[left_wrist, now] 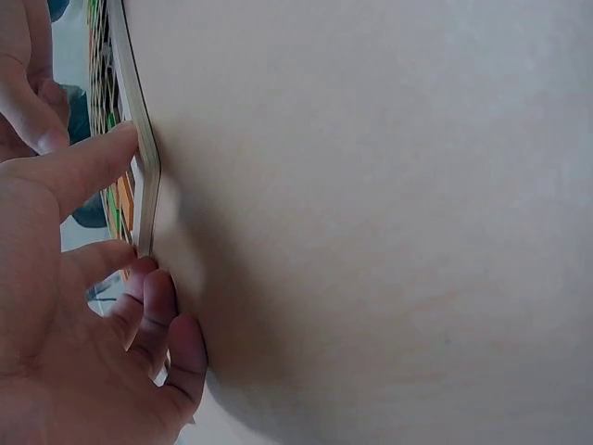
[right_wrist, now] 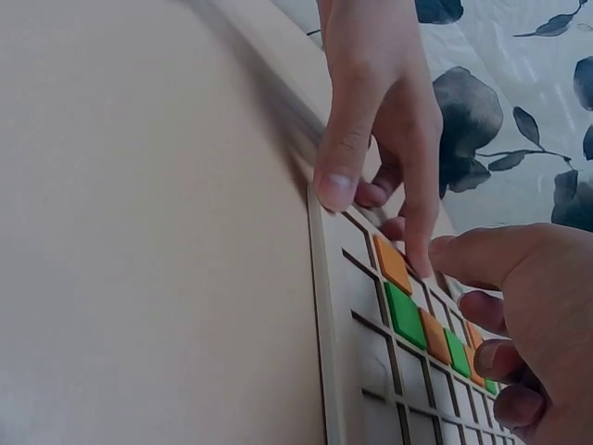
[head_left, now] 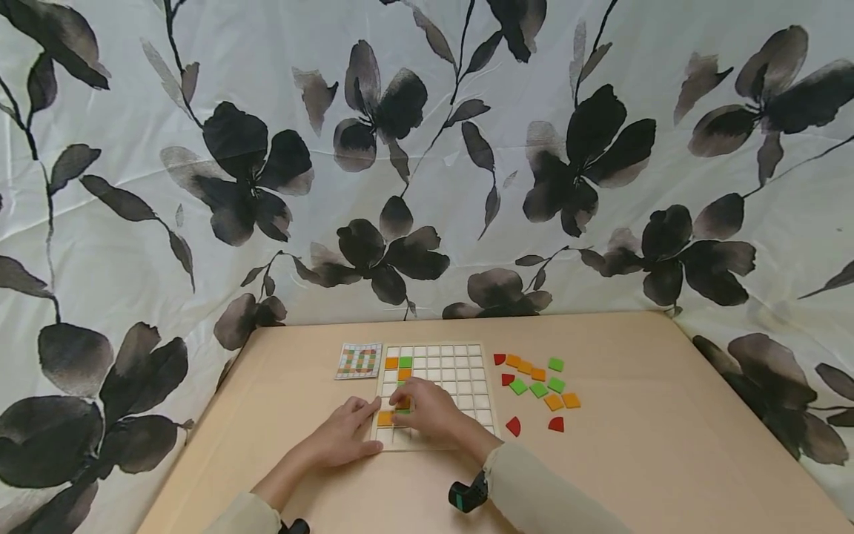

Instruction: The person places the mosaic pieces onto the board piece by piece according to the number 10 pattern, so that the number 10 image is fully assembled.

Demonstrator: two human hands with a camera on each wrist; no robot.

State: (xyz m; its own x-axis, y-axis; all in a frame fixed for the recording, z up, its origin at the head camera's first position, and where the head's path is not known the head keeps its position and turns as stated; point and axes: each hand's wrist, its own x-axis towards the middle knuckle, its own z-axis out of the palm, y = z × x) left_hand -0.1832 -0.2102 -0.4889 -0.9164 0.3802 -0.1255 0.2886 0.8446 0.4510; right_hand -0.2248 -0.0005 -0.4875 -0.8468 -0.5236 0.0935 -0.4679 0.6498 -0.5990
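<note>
My left hand (head_left: pixel 343 434) rests along the left side of a white gridded board (head_left: pixel 460 393). Its thumb lies by the near left corner; its index finger reaches straight along the left edge, other fingers bent beside it. My right hand (head_left: pixel 430 409) hovers over the board's left columns, fingers loosely bent, and no piece shows between them in the right wrist view. Orange tiles, such as one near the corner (right_wrist: pixel 392 264), and green tiles (right_wrist: pixel 405 315) sit in the grid's cells by both hands. The right hand hides some cells from the head view.
A small pattern card (head_left: pixel 359 361) with coloured squares lies left of the board. Right of it are loose orange tiles (head_left: pixel 553 402), green tiles (head_left: pixel 557 365) and red quarter-round pieces (head_left: pixel 557 424). A floral cloth (head_left: pixel 494 185) hangs behind the wooden table (head_left: pixel 640 415).
</note>
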